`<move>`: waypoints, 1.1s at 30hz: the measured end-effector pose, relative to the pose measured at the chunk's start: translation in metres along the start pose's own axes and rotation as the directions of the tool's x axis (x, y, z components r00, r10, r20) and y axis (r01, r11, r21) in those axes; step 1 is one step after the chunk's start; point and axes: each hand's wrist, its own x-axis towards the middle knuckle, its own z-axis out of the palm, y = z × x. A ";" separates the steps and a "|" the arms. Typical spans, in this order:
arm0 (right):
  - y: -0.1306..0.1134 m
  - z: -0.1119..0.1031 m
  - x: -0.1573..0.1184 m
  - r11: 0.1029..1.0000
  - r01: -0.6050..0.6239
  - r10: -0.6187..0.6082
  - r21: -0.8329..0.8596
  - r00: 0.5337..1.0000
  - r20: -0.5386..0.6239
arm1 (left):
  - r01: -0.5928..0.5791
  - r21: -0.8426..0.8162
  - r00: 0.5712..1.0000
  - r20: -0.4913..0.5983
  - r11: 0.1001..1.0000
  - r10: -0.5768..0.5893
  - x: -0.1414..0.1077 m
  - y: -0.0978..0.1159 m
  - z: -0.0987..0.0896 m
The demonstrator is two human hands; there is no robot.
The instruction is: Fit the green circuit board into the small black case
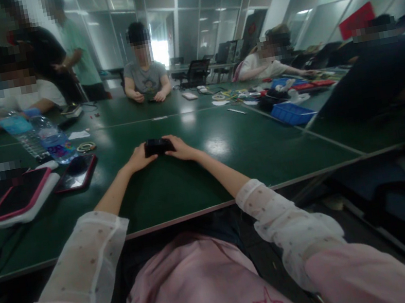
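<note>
A small black object (159, 146), dark and box-like, is held between my two hands over the green table (177, 187). My left hand (141, 157) grips its left end, with the thumb along the near side. On its right end is my right hand (179, 148), thumb and fingers closed round it in the same way. What the object is cannot be made out. To the left of my hands lies a dark phone with a red edge (76, 173).
Two plastic bottles (55, 141) and a pink-rimmed black device (22, 193) are at the left. A blue bin (292, 112), cables (230, 95) and a pen (237, 112) lie to the right. Several people sit or stand around; one person (145, 75) sits opposite.
</note>
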 end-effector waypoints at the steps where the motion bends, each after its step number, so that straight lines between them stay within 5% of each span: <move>1: 0.001 0.000 0.000 1.000 0.006 -0.006 -0.003 1.000 -0.001 | 0.002 0.005 1.000 -0.002 1.000 -0.002 0.000 0.000 0.000; 33: -0.003 0.003 0.002 0.996 0.011 -0.003 0.086 0.996 -0.094 | 0.017 0.015 1.000 0.009 1.000 -0.017 0.000 0.001 0.000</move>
